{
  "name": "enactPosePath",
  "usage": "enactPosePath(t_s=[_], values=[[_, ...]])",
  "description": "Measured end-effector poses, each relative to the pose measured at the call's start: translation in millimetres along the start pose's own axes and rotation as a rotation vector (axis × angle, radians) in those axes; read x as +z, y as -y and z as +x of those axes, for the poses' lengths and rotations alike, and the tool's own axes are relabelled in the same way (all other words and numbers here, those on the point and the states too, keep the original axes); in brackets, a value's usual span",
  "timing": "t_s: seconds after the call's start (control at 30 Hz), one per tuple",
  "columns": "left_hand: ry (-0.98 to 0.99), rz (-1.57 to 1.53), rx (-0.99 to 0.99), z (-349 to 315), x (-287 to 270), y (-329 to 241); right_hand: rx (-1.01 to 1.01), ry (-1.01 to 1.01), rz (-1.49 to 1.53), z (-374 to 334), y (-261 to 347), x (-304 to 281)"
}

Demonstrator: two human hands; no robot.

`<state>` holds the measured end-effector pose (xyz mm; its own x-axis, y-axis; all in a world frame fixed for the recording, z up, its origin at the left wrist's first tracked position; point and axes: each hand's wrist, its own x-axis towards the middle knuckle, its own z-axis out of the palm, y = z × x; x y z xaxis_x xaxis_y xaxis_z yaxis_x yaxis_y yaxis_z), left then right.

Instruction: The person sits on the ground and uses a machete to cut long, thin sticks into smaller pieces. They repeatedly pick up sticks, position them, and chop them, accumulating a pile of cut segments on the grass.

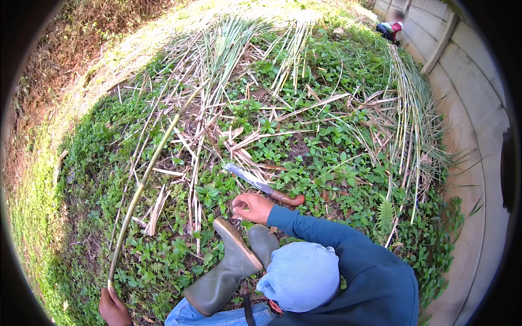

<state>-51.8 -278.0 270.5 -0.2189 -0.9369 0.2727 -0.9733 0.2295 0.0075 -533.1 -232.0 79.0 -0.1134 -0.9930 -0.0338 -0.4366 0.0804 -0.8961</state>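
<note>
My left hand (115, 308), at the lower left edge, is closed round the lower end of a long yellow-green stalk (145, 176). The stalk slants up and away to the cut leaves. My right hand (254, 208) hovers just beyond the toe of a green rubber boot (231, 266), its fingers curled into a pinch; whether anything small is between them I cannot make out. Just past the right hand, a large knife (247, 176) with a brown handle lies on the plants, blade pointing left, apart from the fingers.
Cut long leaves (223, 54) lie ahead. Another bundle of stalks (410, 119) lies along a grey panel wall (462, 98) on the right. A person (389, 31) crouches far off by the wall. Rounded light-blue cloth (302, 276) covers part of the view near my legs.
</note>
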Motion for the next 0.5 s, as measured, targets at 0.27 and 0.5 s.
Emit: enactPosePath(t_s=[0.27,0.5], values=[[0.157,-0.598,0.342,77,94,-196,0.222,0.525,0.877,44,75,84],[0.256,-0.556,0.304,4,92,-156,0.337,0.222,1.323,62,65,78]])
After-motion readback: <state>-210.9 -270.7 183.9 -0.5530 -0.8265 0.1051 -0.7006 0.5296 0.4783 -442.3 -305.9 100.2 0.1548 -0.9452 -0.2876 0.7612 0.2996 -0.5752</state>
